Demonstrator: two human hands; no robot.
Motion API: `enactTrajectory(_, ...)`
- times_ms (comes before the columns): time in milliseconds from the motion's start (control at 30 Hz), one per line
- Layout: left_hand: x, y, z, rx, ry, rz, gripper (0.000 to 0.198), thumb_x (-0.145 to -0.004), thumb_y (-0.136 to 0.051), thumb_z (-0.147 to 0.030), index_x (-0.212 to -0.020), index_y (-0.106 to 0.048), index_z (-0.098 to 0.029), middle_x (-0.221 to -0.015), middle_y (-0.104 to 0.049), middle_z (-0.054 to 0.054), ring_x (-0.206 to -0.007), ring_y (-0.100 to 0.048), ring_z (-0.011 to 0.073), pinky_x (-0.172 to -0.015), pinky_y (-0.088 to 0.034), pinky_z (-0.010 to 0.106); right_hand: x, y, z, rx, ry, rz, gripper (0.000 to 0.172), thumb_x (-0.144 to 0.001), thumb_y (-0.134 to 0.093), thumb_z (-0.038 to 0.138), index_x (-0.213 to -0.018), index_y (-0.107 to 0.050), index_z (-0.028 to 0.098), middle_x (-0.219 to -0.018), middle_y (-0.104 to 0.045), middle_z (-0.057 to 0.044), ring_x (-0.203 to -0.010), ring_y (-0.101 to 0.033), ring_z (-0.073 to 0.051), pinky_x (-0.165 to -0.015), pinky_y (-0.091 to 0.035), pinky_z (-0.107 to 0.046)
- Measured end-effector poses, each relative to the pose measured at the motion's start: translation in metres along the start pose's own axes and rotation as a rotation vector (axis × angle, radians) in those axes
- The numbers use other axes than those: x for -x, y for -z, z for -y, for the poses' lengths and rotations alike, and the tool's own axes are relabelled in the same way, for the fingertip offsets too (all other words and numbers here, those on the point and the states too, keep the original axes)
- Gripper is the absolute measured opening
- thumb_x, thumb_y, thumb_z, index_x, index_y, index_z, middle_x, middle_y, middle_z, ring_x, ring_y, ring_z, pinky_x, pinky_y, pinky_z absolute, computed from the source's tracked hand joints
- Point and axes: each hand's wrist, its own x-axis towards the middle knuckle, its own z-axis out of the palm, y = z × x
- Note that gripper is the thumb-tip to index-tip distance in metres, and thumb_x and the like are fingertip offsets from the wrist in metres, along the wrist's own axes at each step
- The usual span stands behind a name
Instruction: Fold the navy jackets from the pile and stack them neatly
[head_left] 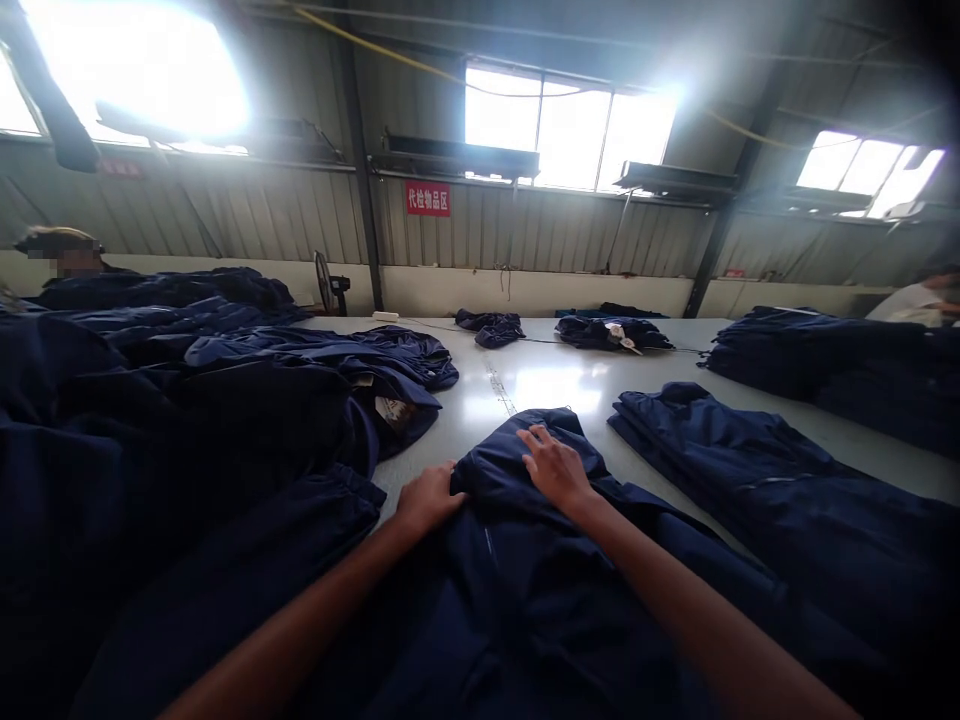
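Note:
A dark navy garment (517, 580) lies spread on the pale table (555, 385) straight in front of me. My left hand (429, 497) grips the fabric at its left edge, fingers curled round a fold. My right hand (553, 464) rests flat on the upper part of the same garment, fingers stretched out and pressing down. Both forearms reach in from the bottom of the view over the cloth.
A big heap of navy garments (172, 420) fills the left side. Stacks of folded navy garments lie at the right (757, 470) and far right (832, 365). Two small navy piles (491, 327) (611, 332) sit at the back. A person (64, 255) stands far left, another (919, 298) far right.

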Motion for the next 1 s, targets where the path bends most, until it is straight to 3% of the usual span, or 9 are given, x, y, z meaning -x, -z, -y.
enactTrajectory(67,0.006,-0.007,-0.011,-0.065,-0.039,-0.080,0.038,-0.099,-0.057,-0.025,-0.136,-0.063,-0.026,-0.125,-0.074,0.009,-0.111,-0.071,0.0293,-0.086,-0.053,0.036,-0.006,-0.019,0.004,-0.084,-0.016,-0.107,0.044,-0.103,-0.048,0.022,-0.146,-0.058,0.025,-0.151,-0.059,-0.012,-0.110,-0.073,-0.030,-0.079,-0.061,-0.038)
enactTrajectory(133,0.019,-0.011,-0.024,-0.222,-0.234,-0.167,0.041,-0.101,-0.050,-0.013,-0.139,-0.061,-0.025,-0.123,-0.073,0.008,-0.106,-0.070,0.0258,-0.086,-0.053,0.036,-0.005,-0.027,0.003,-0.159,-0.035,-0.219,0.043,-0.106,-0.040,0.022,-0.145,-0.058,0.025,-0.150,-0.059,-0.011,-0.117,-0.071,-0.029,-0.082,-0.061,-0.039)
enactTrajectory(267,0.048,-0.019,-0.055,-0.495,-0.676,-0.159,0.032,-0.100,-0.057,-0.009,-0.129,-0.068,-0.017,-0.122,-0.071,0.011,-0.111,-0.065,0.0266,-0.091,-0.053,0.037,-0.008,-0.005,-0.013,-0.253,0.022,-0.393,0.038,-0.107,-0.041,0.022,-0.134,-0.067,0.023,-0.141,-0.066,-0.011,-0.131,-0.062,-0.028,-0.108,-0.052,-0.046)
enactTrajectory(467,0.067,-0.013,-0.070,-0.431,-0.768,0.058,0.033,-0.100,-0.056,-0.011,-0.130,-0.068,-0.007,-0.114,-0.073,0.015,-0.103,-0.068,0.0276,-0.085,-0.055,0.037,-0.012,0.028,-0.034,-0.239,0.218,0.067,0.041,-0.102,-0.056,0.026,-0.142,-0.063,0.032,-0.146,-0.066,-0.002,-0.133,-0.061,-0.027,-0.109,-0.050,-0.042)
enactTrajectory(633,0.050,0.014,-0.058,-0.026,-0.589,0.138,0.039,-0.105,-0.043,-0.015,-0.134,-0.068,-0.021,-0.118,-0.073,0.008,-0.093,-0.073,0.0207,-0.083,-0.055,0.030,-0.003,0.023,-0.033,-0.056,0.009,0.371,0.077,-0.099,-0.064,0.047,-0.166,-0.032,0.025,-0.116,-0.078,-0.013,-0.106,-0.073,-0.033,-0.085,-0.053,-0.038)
enactTrajectory(700,0.043,0.013,-0.051,0.035,-0.399,0.045,0.036,-0.104,-0.047,-0.021,-0.133,-0.069,-0.023,-0.126,-0.070,0.009,-0.101,-0.072,0.0233,-0.089,-0.054,0.032,-0.002,0.021,-0.032,-0.012,0.010,0.446,0.073,-0.096,-0.068,0.050,-0.160,-0.044,0.023,-0.110,-0.078,-0.014,-0.102,-0.073,-0.034,-0.079,-0.050,-0.036)
enactTrajectory(767,0.037,0.006,-0.042,-0.007,-0.229,-0.046,0.036,-0.102,-0.055,-0.032,-0.134,-0.068,-0.021,-0.130,-0.069,0.012,-0.113,-0.069,0.0296,-0.096,-0.053,0.036,-0.003,0.021,-0.030,-0.004,0.044,0.469,0.050,-0.095,-0.070,0.046,-0.140,-0.064,0.025,-0.105,-0.078,-0.011,-0.097,-0.073,-0.031,-0.075,-0.046,-0.032)
enactTrajectory(867,0.031,-0.008,-0.029,-0.047,-0.134,-0.054,0.055,-0.099,-0.061,-0.047,-0.145,-0.061,-0.016,-0.136,-0.068,0.017,-0.131,-0.060,0.0368,-0.107,-0.048,0.043,-0.004,0.023,-0.025,-0.002,0.060,0.331,0.016,-0.098,-0.063,0.033,-0.110,-0.072,0.026,-0.090,-0.077,-0.004,-0.083,-0.071,-0.023,-0.066,-0.038,-0.028)
enactTrajectory(1000,0.024,-0.008,-0.020,0.180,-0.089,0.076,0.079,-0.096,-0.060,-0.061,-0.157,-0.047,-0.013,-0.138,-0.068,0.019,-0.125,-0.065,0.0364,-0.105,-0.050,0.042,0.004,0.023,-0.011,-0.031,0.067,-0.147,0.023,-0.107,-0.046,0.030,-0.102,-0.067,0.023,-0.087,-0.074,-0.005,-0.072,-0.066,-0.019,-0.063,-0.035,-0.029)
